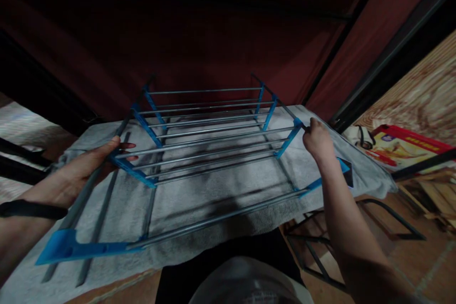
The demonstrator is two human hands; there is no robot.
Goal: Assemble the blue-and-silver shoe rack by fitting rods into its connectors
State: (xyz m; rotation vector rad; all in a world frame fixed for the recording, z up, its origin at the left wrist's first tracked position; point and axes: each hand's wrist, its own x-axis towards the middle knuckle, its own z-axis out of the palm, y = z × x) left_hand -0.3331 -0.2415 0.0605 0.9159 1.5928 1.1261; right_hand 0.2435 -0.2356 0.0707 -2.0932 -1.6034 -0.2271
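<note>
A rack of grey metal tubes and blue plastic brackets, resembling a shoe rack [213, 140], lies on its side across a grey towel-like cloth. My left hand [103, 152] grips its left side tube beside a blue bracket, thumb on top and fingers reaching behind. At the right end, my right hand [318, 138] is closed around the side tube just past another bracket. A blue end foot [81, 247] sits at the near left corner. The matching right corner is partly hidden by my right forearm. Grey tubes [103, 213] lie on the cloth under the left side.
The cloth [213, 204] covers a surface against a dark red panel [199, 47]. By my right forearm lies a dark flat object [347, 173] with a blue part. Farther right are a red and yellow box [409, 145], wood pieces [438, 199] and a black metal frame [392, 218].
</note>
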